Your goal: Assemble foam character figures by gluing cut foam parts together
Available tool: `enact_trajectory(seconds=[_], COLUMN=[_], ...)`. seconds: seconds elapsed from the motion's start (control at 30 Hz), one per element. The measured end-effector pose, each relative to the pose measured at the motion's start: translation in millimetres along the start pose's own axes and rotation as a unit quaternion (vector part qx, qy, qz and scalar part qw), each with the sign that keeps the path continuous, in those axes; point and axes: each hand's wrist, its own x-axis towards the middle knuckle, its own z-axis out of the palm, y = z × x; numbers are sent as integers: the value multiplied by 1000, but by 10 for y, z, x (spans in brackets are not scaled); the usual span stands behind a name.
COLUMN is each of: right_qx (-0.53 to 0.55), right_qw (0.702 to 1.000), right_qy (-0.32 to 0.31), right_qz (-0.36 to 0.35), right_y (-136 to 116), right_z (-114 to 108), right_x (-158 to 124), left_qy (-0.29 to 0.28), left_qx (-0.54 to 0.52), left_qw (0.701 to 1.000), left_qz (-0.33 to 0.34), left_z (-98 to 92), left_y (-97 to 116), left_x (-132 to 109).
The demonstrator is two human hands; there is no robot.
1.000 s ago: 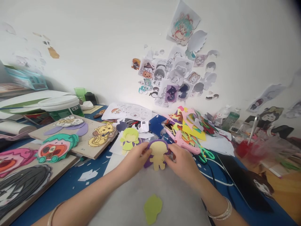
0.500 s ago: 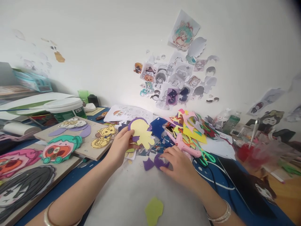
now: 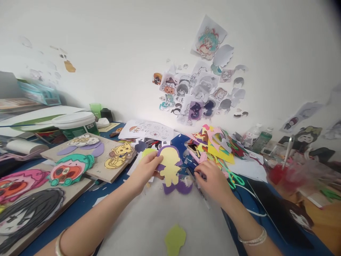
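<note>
My left hand (image 3: 149,167) is closed on the left edge of a pale yellow craft-sheet figure (image 3: 170,161) with a purple layer showing around its head and sides. Its lower end hangs over loose purple pieces (image 3: 184,186) on the grey work sheet. To the right, my right hand (image 3: 211,177) has its fingers curled down at a slim, clear pen-like stick (image 3: 204,195), which slants past the fingertips; their exact contact is partly hidden. Behind these fingers lies a pink glue gun (image 3: 202,156), mostly covered. A lime-green cutout (image 3: 175,240) lies near the front.
Green-handled scissors (image 3: 234,179) and a white cable (image 3: 255,212) lie right of my right hand. Coloured scraps (image 3: 217,145) are heaped behind it. Boards with finished figures (image 3: 119,174) and a white-lidded tub (image 3: 74,122) stand left. A black panel (image 3: 279,213) lies right.
My right hand has left the purple piece and moved right to the pen-like stick. My left hand has shifted right and turned the yellow figure more upright, now above the purple pieces.
</note>
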Motion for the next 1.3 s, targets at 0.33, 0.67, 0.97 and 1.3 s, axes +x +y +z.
enact_trajectory(seconds=[0.33,0.67,0.97,1.3], right_qx=[25,1,188,412], right_qw=[985,996,969,900], right_qy=[-137,-69,79,-18], right_qz=[-97,-60,137,141], right_y=[-195,-147,74,-150], right_z=[87,83,68,65], right_x=[-57,-41,7,-17], left_qy=[-29,-21,-152,-79], left_qx=[65,110,251,353], left_qw=[997,994,953,925], left_qz=[4,-17,-76,112], left_z=[36,53,39,192], left_y=[-59,4,-210,-150], left_x=[32,-21,-16,-128])
